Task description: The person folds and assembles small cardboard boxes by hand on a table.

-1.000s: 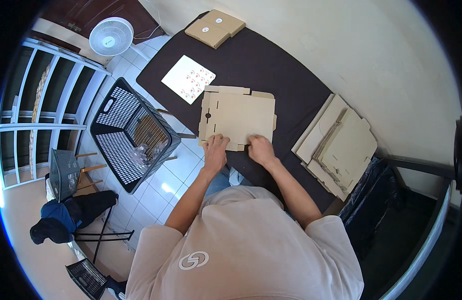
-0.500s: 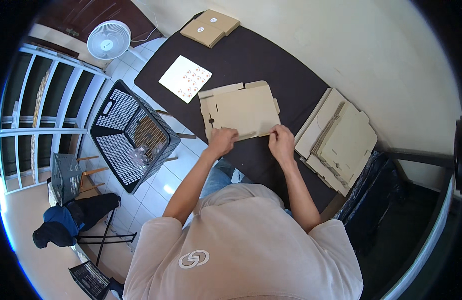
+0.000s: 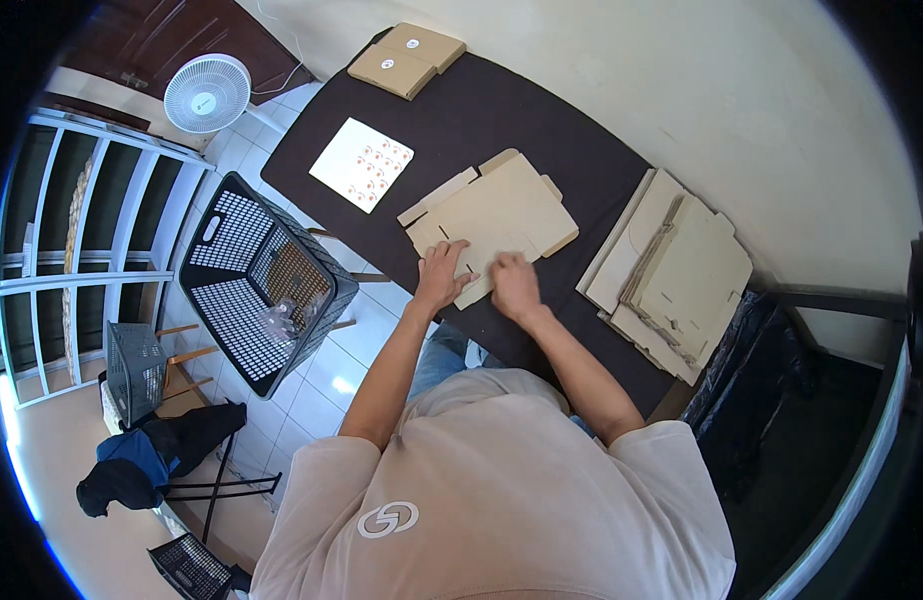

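Observation:
A flat, unfolded brown cardboard box [image 3: 502, 205] lies turned at an angle on the dark table in front of me, with side flaps and small slots showing. My left hand [image 3: 442, 276] rests on its near left part, fingers spread against the board. Close to its right, my right hand [image 3: 516, 286] is curled into a fist over the near edge of the same board. Its fingertips are hidden, so whether it pinches the cardboard or anything else cannot be made out.
Stacked flat cardboard blanks [image 3: 687, 280] lie at the table's right end. A white sticker sheet [image 3: 337, 160] is left of the box, and folded boxes [image 3: 392, 70] sit at the far end. A black crate [image 3: 322, 290] holding clear plastic stands left, near a white fan [image 3: 207, 95].
The cardboard has turned clockwise, its near corner now closer to me. My right hand has moved left from the board's right corner and curled up. My left hand has spread its fingers on the board.

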Motion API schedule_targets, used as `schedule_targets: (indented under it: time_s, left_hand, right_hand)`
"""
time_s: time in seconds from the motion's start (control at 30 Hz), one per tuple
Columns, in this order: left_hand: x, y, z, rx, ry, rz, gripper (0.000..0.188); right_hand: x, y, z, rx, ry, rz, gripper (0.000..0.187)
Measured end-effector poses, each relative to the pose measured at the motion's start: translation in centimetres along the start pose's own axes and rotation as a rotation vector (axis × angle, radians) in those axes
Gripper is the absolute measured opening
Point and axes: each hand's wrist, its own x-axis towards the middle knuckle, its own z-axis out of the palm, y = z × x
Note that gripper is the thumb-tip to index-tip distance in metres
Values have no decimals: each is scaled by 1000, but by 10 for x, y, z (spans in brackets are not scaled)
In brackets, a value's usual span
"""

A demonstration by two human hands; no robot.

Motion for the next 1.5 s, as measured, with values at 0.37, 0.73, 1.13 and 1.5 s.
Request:
schedule_targets:
  time_s: [0.37,0.73,1.13,1.5]
  left_hand:
    - [7,-5,4,-114,-50,-29,50]
    - [-6,48,52,-284,66,199,36]
    - [-62,43,41,-307,228,303,32]
    - [-96,-20,43,-654,444,-321,17]
  right_hand:
    - [2,17,2,-6,-32,73,23]
    - [-17,55,-11,466,295,494,28]
    - [-50,19,-24,157,218,117,31]
    - [-60,2,-27,97,6,161,39]
